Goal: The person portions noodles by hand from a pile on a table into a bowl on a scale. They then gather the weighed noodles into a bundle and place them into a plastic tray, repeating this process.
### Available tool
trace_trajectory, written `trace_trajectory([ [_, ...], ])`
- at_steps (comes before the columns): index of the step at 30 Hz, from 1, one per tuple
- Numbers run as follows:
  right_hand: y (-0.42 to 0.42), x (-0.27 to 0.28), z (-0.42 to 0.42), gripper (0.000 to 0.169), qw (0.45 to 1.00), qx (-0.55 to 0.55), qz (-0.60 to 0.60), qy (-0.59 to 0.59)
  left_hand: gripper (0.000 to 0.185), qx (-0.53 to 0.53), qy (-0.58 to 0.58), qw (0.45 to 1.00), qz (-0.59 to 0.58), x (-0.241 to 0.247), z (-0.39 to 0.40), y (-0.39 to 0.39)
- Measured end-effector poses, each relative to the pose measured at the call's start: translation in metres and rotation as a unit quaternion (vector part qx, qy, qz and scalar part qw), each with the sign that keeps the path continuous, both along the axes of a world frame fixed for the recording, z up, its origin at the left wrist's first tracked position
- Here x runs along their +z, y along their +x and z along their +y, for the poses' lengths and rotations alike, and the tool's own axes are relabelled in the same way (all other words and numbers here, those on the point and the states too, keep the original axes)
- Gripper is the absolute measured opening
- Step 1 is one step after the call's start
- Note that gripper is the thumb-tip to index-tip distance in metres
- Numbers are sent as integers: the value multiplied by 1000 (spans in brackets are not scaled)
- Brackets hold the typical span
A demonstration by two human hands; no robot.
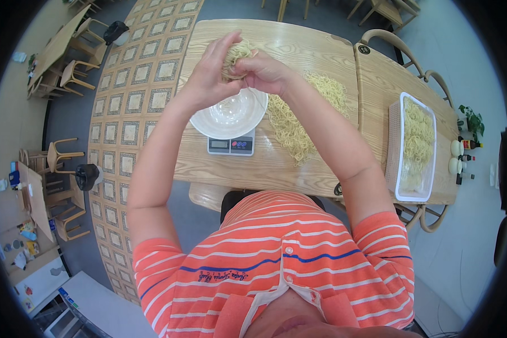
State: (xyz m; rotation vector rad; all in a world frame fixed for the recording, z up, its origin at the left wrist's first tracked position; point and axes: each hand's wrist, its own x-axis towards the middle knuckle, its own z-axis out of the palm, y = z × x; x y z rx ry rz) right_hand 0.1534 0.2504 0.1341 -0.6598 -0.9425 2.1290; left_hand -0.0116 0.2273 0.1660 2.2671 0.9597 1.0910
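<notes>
Both my hands hold one bundle of yellow noodles (240, 54) above a white bowl (232, 116). My left hand (213, 69) cups the bundle from the left side of the view, and my right hand (264, 72) grips it from the right. The bowl rests on a digital kitchen scale (246, 145) with a small display and buttons; a few noodle bits lie inside the bowl. To the right of the bowl, a loose pile of noodles (293, 131) spreads over the wooden table (219, 169), partly hidden behind my right forearm.
A white plastic basket (432, 169) with noodle bundles stands on the adjoining table (374, 105) at right. Beyond it are bowls (456, 148), sauce bottles (473, 144) and a potted plant (474, 120). Chairs (386, 40) stand around the tables.
</notes>
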Motion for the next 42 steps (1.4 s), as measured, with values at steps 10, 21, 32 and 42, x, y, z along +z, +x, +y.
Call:
trace_trajectory([
  [10,-17,15,-8,29,935,-53,-294,189,45,-13,-437,841,-319,-12,10,-11],
  [21,40,-20,12,59,908,-91,-365,186,43,33,-318,899,-300,14,25,-40],
  [32,-21,-1,4,67,988,-77,113,66,40,72,-92,992,-43,15,23,11],
  [42,-4,-4,-1,32,1000,5,12,23,77,-44,-240,947,-210,-4,13,-9],
])
